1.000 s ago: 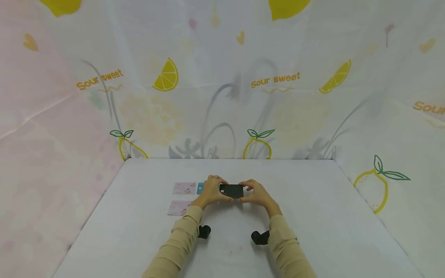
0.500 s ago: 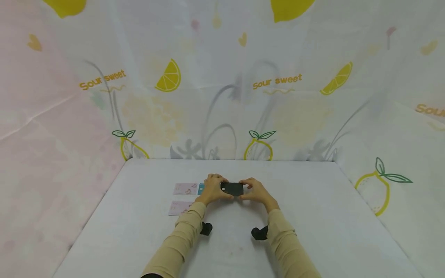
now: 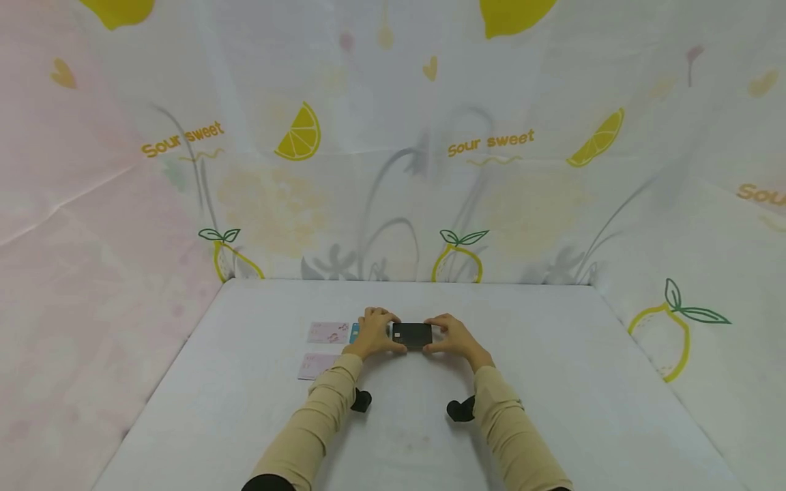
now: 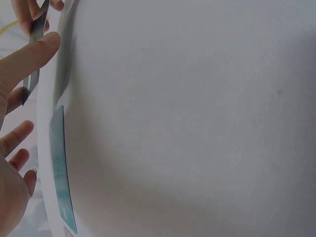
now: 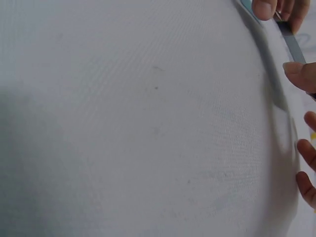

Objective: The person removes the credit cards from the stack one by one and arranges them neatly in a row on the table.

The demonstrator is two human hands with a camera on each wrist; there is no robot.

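A black bank card [image 3: 413, 335] with a small chip at its left end is held between both hands in the head view. My left hand [image 3: 376, 335] pinches its left end between thumb and fingers. At the right end, my right hand [image 3: 453, 337] grips it the same way. Seen nearly edge-on, the black card [image 4: 38, 24] is raised off the tabletop in the left wrist view, with its shadow below. A blue card [image 3: 354, 333] lies beside the left hand, partly hidden by it. The same blue card [image 4: 61, 168] shows more fully under the left fingers.
Two pinkish printed cards lie left of the hands: a back one [image 3: 328, 332] and a front one [image 3: 316, 366], partly covered by the left sleeve. The white table [image 3: 583, 382] meets a lemon-print cloth backdrop [image 3: 368, 170] behind. Black wrist camera mounts [image 3: 460, 410] hang under the sleeves.
Since one second ago, the card and both hands have shifted only slightly in the head view, which has itself moved a little. Both hands still hold the card; the cards on the table stay put.
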